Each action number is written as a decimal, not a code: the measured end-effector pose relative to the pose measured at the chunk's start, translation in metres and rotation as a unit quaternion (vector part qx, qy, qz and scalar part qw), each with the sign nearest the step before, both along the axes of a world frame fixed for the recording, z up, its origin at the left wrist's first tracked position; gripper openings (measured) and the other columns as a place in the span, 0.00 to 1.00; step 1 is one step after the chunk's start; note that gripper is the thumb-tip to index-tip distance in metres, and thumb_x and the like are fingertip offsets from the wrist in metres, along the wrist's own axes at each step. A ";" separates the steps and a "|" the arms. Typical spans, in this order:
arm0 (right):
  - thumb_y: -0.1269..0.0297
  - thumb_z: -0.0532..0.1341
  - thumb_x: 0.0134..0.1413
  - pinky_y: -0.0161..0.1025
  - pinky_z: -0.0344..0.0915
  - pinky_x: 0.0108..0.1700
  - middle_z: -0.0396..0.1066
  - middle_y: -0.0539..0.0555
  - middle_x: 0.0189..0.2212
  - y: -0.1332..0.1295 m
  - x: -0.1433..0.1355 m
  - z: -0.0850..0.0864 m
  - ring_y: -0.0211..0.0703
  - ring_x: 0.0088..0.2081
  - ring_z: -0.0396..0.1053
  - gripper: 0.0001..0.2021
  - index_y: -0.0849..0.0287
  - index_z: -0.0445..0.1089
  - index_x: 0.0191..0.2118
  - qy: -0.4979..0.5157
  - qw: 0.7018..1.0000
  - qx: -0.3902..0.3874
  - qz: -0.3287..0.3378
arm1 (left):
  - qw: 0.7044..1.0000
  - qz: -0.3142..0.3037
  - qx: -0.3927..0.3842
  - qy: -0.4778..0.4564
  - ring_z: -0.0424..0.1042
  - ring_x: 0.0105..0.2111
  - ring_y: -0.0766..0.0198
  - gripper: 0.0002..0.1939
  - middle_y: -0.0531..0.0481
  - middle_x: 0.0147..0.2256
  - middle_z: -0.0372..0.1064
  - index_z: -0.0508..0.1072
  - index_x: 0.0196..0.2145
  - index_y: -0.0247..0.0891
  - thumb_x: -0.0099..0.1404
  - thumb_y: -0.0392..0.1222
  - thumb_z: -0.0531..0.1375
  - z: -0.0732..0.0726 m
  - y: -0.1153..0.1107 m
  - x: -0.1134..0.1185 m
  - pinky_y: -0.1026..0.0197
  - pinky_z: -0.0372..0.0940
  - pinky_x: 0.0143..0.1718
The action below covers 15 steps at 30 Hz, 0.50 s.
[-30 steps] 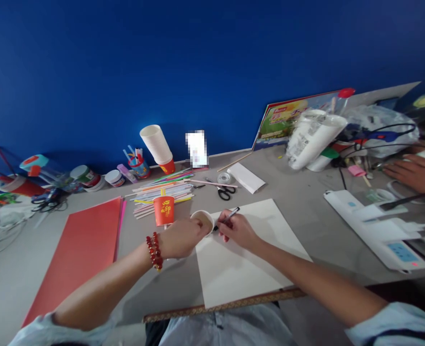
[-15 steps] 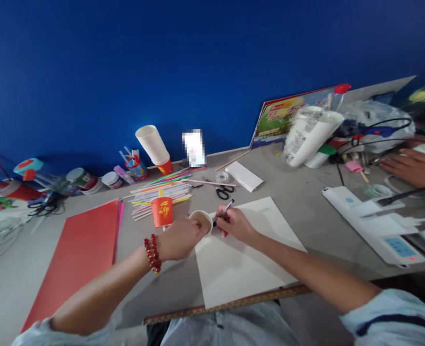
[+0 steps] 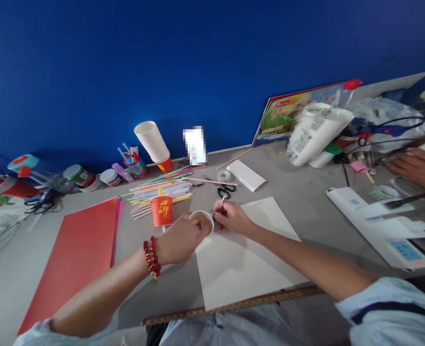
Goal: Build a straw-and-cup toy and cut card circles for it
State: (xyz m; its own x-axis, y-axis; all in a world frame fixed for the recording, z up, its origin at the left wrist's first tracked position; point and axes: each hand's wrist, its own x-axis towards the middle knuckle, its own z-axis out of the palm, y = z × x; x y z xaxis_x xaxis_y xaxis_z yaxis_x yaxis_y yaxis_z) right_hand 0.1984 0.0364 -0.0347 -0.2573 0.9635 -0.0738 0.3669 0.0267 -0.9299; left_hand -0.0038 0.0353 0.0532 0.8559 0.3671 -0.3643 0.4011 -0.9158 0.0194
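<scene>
My left hand (image 3: 183,238) grips a white paper cup (image 3: 206,217) by its rim, with the thumb or fingers inside its mouth. In my right hand (image 3: 232,217) is a pen (image 3: 221,202), its tip close to the cup's right side; whether it touches cannot be made out. Both hands are over a white sheet of paper (image 3: 250,264). Just left of the cup stands a red paper cup (image 3: 161,211) with gold lettering and yellow straws in it. Black-handled scissors (image 3: 227,190) lie beyond my right hand, beside a roll of tape (image 3: 223,176).
Many coloured sticks or straws (image 3: 155,192) lie behind the red cup. Red paper (image 3: 75,254) covers the left side. A stack of cups (image 3: 153,142) stands at the wall. On the right are a power strip (image 3: 374,230), bagged cups (image 3: 318,134) and another person's hand (image 3: 418,166).
My right hand and the pen have shifted slightly left, and the pen stands more upright. The white cup stays in my left hand. The camera view has turned slightly.
</scene>
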 end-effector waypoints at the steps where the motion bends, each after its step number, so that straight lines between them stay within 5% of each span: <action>1: 0.69 0.58 0.53 0.30 0.61 0.21 0.68 0.43 0.15 0.001 0.000 0.001 0.36 0.17 0.68 0.03 0.56 0.64 0.30 -0.004 1.000 0.002 0.002 | 1.000 0.001 -0.004 0.003 0.72 0.43 0.50 0.17 0.36 0.39 0.72 0.67 0.47 0.32 0.60 0.29 0.54 0.000 0.000 0.000 0.47 0.66 0.48; 15: 0.71 0.59 0.52 0.30 0.59 0.22 0.67 0.42 0.16 0.023 -0.006 0.014 0.35 0.17 0.68 0.05 0.56 0.66 0.28 -0.012 0.998 0.016 0.063 | 1.000 0.008 -0.013 0.018 0.69 0.44 0.48 0.20 0.35 0.42 0.70 0.67 0.49 0.31 0.58 0.28 0.55 0.000 -0.002 -0.001 0.46 0.66 0.46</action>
State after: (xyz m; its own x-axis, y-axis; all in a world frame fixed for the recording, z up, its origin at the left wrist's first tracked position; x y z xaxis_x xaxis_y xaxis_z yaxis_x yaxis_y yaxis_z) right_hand 0.1926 0.0597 -0.0210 -0.3743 0.9259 -0.0510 0.3813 0.1035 -0.9186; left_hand -0.0050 0.0333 0.0530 0.8368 0.3699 -0.4038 0.4158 -0.9090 0.0291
